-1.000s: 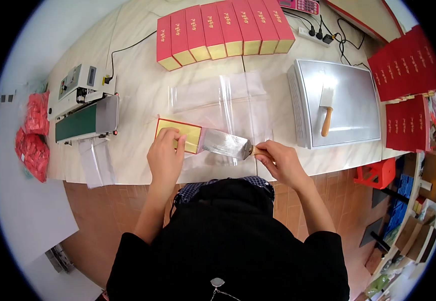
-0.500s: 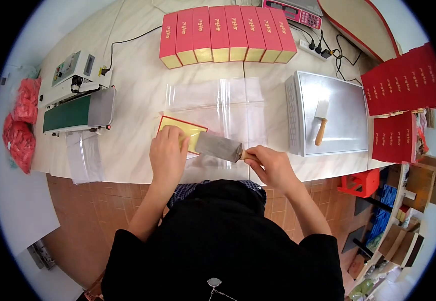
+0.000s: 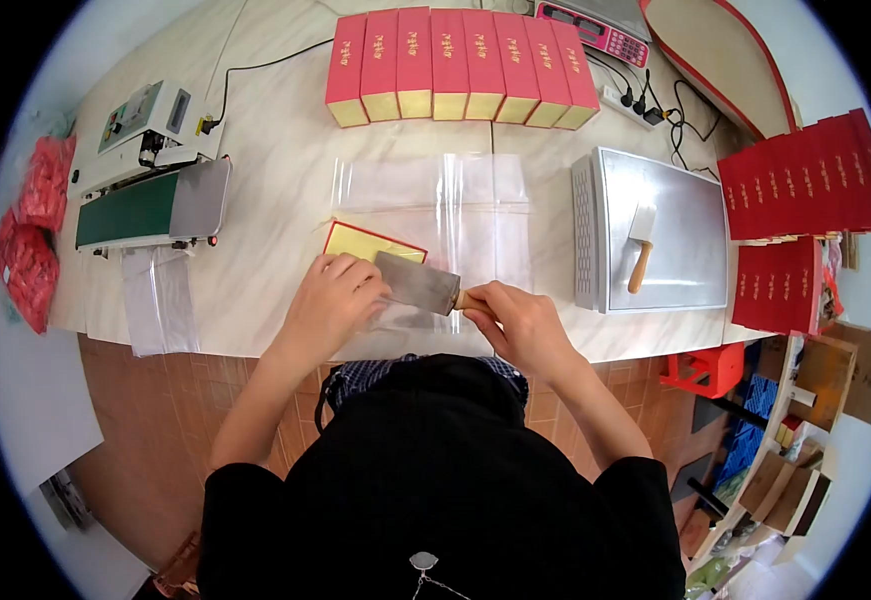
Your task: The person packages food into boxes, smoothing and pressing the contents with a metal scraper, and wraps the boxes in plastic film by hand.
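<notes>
My right hand (image 3: 515, 318) is closed round the wooden handle of a scraper (image 3: 415, 283) with a broad flat metal blade. The blade points left, lying over the near right part of a yellow box (image 3: 367, 242) with red edges. My left hand (image 3: 333, 298) grips the near side of that box, its fingers bent and close together beside the blade's end. This hand hides the box's near part, and its thumb is partly blurred. Clear plastic sheets or bags (image 3: 455, 210) lie flat on the table behind and beneath the tool.
A row of red boxes (image 3: 450, 60) stands at the back. On the left is a machine with a green belt (image 3: 125, 212). To the right, a second wooden-handled blade (image 3: 641, 250) rests on a metal box (image 3: 690, 220). More red boxes (image 3: 805, 180) are stacked at far right.
The scraper and my right hand have shifted slightly left. My left hand has moved nearer to me, along the box's near side, and more of the box's far edge shows.
</notes>
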`<action>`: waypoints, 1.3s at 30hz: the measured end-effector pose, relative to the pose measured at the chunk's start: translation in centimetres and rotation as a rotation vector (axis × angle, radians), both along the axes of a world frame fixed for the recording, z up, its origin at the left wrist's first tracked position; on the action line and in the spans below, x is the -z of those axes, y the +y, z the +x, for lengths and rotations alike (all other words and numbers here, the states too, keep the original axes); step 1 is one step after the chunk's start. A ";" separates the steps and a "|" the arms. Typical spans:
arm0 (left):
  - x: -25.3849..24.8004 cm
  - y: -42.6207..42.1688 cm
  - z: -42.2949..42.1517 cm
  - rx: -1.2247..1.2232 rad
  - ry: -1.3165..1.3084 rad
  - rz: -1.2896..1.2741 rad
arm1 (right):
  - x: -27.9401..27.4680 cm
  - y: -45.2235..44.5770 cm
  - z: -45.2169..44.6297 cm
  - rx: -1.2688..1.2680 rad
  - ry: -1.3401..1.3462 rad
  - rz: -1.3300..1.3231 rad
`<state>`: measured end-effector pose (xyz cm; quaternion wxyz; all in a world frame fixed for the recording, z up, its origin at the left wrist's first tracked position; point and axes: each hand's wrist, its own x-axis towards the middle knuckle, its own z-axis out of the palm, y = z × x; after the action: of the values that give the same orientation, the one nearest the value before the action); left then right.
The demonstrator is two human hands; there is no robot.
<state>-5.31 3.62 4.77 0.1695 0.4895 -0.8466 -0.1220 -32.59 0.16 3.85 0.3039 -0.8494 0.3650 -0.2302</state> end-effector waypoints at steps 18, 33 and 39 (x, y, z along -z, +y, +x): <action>1.1 -3.2 1.7 0.031 0.090 -0.030 | 0.8 -1.0 0.1 -0.073 0.021 -0.117; 0.6 -3.0 1.7 -0.031 0.074 -0.017 | -0.3 0.2 -2.4 0.016 -0.004 -0.090; 1.2 -3.3 1.6 -0.009 0.027 -0.078 | -0.3 0.9 -4.9 0.087 -0.022 0.030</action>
<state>-3.66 0.36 3.57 0.2007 0.4847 -0.8461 -0.0946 -37.45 1.02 4.13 0.3104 -0.8254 0.4017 -0.2469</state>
